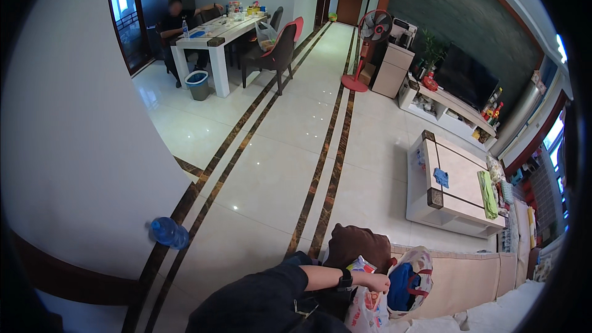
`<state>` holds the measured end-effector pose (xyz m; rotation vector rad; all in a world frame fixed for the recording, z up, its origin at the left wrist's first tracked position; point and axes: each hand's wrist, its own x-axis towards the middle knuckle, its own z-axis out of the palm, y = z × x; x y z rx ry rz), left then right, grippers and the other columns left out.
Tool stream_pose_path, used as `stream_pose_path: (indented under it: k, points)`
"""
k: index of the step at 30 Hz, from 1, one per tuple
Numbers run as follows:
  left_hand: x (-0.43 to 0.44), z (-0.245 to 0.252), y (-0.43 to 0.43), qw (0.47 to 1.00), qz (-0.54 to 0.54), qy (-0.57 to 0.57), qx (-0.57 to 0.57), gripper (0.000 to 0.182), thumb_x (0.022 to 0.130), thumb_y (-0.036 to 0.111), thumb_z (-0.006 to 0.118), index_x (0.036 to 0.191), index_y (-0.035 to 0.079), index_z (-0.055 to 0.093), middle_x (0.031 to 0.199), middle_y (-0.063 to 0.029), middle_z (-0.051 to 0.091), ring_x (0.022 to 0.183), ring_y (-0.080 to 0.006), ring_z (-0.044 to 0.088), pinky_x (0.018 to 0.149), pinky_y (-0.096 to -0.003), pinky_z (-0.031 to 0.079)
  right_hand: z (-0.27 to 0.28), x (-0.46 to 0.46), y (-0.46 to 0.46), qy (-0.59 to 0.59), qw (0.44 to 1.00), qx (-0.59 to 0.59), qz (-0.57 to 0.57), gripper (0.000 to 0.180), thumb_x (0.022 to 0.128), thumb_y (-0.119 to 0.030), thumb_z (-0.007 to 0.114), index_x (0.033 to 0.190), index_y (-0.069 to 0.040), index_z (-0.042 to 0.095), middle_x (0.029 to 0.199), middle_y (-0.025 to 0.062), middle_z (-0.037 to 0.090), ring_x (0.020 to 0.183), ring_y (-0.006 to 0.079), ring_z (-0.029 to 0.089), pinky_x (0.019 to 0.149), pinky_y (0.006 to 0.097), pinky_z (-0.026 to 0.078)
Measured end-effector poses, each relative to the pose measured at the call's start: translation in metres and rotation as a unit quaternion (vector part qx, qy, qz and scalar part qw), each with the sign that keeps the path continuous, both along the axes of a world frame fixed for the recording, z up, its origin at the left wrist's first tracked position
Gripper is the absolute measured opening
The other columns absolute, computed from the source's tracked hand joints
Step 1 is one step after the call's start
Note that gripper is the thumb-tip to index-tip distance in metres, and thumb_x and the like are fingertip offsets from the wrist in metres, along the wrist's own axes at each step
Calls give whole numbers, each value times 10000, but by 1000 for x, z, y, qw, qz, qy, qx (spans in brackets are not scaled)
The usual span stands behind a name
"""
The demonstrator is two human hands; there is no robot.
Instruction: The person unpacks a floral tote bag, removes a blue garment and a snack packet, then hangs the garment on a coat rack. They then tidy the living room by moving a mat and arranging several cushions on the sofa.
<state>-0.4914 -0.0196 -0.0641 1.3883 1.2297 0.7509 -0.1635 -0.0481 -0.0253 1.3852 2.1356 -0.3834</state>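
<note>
My left hand (378, 282), with a black watch on its wrist, reaches across my body to the right with its fingers curled. Directly below it is the top of a white plastic bag (367, 311) with red print. Whether the fingers grip that bag cannot be made out. Right beside the hand, a patterned tote bag (426, 266) with red handles stands open, and blue fabric (400, 286) shows inside. A colourful package (361, 264) and a brown cushion (360, 246) lie just beyond my forearm. My right hand is out of view.
A sofa (467, 273) extends to the right. Beyond it stands a coffee table (458, 162) with cloths on top. A large blue water bottle (169, 233) is on the floor near the left wall. Farther off are a red fan (375, 27), a dining table (217, 49) and a seated person (172, 23).
</note>
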Motion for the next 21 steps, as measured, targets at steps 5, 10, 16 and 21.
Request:
stream_pose_path:
  k: [5, 10, 16, 21]
  points:
    - [-3, -1, 5, 998, 3, -55, 43, 183, 790, 170, 574, 817, -4, 623, 752, -96, 639, 709, -203, 604, 648, -343, 480, -2, 15, -26, -72, 996, 45, 25, 778, 653, -411, 764, 1275, -89, 424, 1017, 200, 634, 988, 393, 575, 845, 494, 448]
    - [-13, 34, 24, 967, -44, 69, 243, 159, 840, 133, 507, 812, 31, 627, 733, -128, 582, 687, -264, 574, 655, -358, 495, 42, -4, -76, 216, 885, 412, -29, 65, 718, -60, 542, 701, -81, 483, 697, 127, 487, 694, 325, 489, 638, 445, 380]
    - [-13, 109, 19, 985, -40, -163, -40, 216, 951, 175, 462, 1024, 13, 584, 814, 6, 563, 781, -74, 527, 733, -225, 434, 87, -29, -112, 459, 697, 465, -296, 156, 728, 52, 635, 850, -14, 564, 831, 98, 512, 774, 225, 534, 663, 296, 459]
    - [-6, 118, -4, 975, -100, -132, -147, 232, 938, 111, 464, 1121, 1, 554, 970, -29, 620, 936, -98, 562, 844, -245, 442, 59, -55, -122, 521, 596, 356, -497, 132, 850, -61, 622, 969, -12, 592, 831, 72, 626, 747, 130, 593, 680, 263, 476]
